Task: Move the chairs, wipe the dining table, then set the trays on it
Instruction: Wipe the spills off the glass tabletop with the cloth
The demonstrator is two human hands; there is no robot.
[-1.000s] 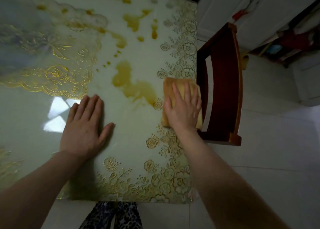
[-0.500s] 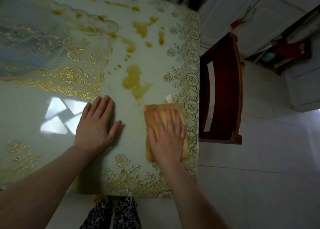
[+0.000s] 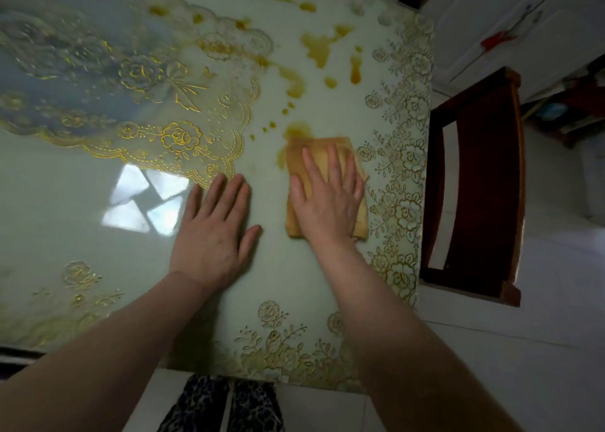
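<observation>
Hands lie flat on a shiny dining table surface (image 3: 294,300) with a pale green cover and gold flower patterns. The right hand (image 3: 327,199) presses down on a folded yellow cloth (image 3: 357,176), with its fingers straight and spread, so the hand is open on top of the cloth and not curled round it. The cloth sits near the 3 o'clock edge of the surface, just inside the gold flower border (image 3: 402,156). The left hand (image 3: 214,232) rests flat on the bare surface just beside the cloth, on its 9 o'clock side, with fingers straight and thumb out; it holds nothing.

Brown sticky spills (image 3: 320,45) are spread over the surface toward 12 o'clock from the cloth. One brown patch (image 3: 296,130) touches the far edge of the cloth. Small brown drops (image 3: 268,127) sit just beside that patch.

A big lace-shaped gold pattern (image 3: 180,137) fills the surface toward 10 o'clock from the hands. A bright window reflection (image 3: 144,199) shines at 9 o'clock from the left hand.

A dark red wooden chair (image 3: 481,186) stands on the white tile floor (image 3: 523,349) at 3 o'clock, close beside the surface edge. White cabinet doors (image 3: 510,22) show at 1 o'clock. Spotted trouser legs (image 3: 226,405) show at 6 o'clock, below the near edge
</observation>
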